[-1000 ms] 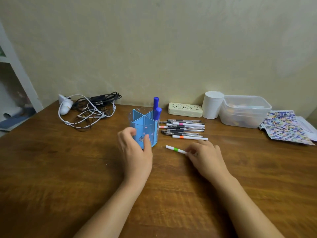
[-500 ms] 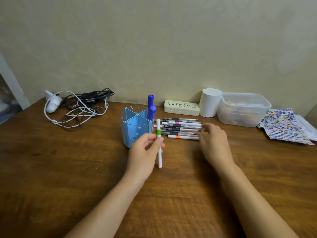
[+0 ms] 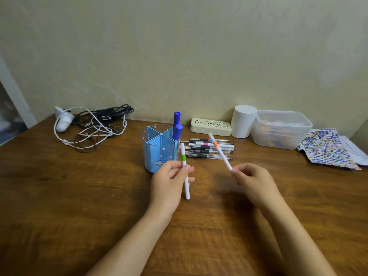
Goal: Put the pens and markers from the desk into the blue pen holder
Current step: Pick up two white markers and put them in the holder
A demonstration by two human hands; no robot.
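Markers (image 3: pixel 184 170) (image 3: pixel 220 151) gripped in both hands (image 3: pixel 169 180) (image 3: pixel 253 180)

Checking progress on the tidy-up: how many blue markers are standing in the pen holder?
2. Both blue markers stand upright in the back right compartment of the blue pen holder, one behind the other. Shorter pens could be hidden inside.

Wall (image 3: pixel 179 46) was plain, pale cream, faintly mottled, and filled the upper half of the view. Desk (image 3: pixel 59 206) was dark brown wood with visible grain and butted against the wall. At far left a white frame (image 3: pixel 14 92) ran diagonally, with a blurred darker area beyond it; contents there could not be made out. At far right the wall met a second surface in a corner (image 3: pixel 358 132). Light was soft and even, with faint shadows on the desk.
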